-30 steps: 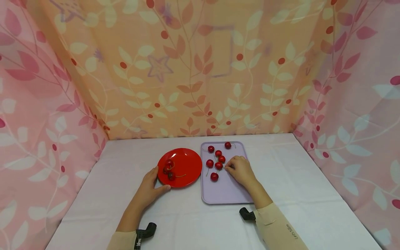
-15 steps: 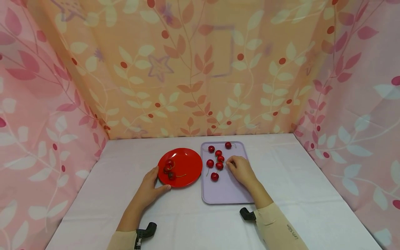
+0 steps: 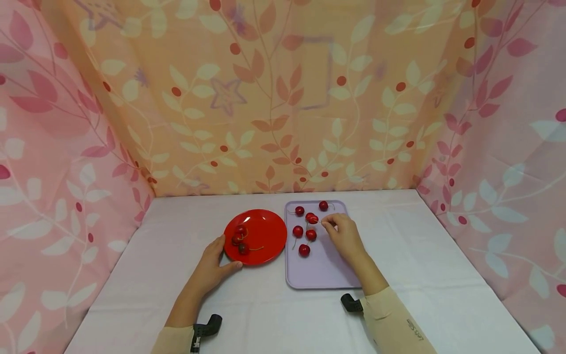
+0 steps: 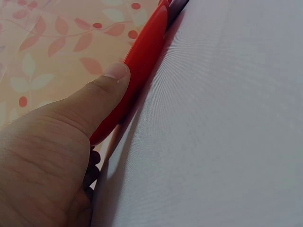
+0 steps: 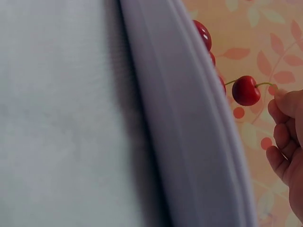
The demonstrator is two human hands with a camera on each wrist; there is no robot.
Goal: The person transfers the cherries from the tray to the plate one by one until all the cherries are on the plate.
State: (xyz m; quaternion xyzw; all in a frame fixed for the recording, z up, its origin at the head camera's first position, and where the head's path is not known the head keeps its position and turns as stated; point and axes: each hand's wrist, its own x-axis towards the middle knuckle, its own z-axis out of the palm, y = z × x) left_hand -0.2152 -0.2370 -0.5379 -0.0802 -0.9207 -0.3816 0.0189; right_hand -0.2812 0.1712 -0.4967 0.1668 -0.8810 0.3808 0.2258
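My left hand [image 3: 211,269] holds the near-left rim of a shiny red plate [image 3: 265,231]; its thumb [image 4: 106,90] rests against the rim in the left wrist view. A few cherries [image 3: 243,249] with stems lie on the left part of that plate. With thumb and forefinger my right hand [image 3: 346,238] pinches the stem of a red cherry [image 5: 246,91], which hangs over the lilac tray [image 3: 316,273]. In the head view this cherry overlaps another cherry behind it. More cherries [image 3: 304,250] lie on the tray around it.
Plate and tray stand side by side on a white tablecloth [image 3: 283,314], their edges almost touching. A patterned curtain [image 3: 283,98] closes off the back and both sides. Black wrist mounts [image 3: 351,303] sit at both cuffs.
The pinched cherry has come up from among the others on the tray, and my right hand has risen slightly. My left hand keeps its place at the plate.
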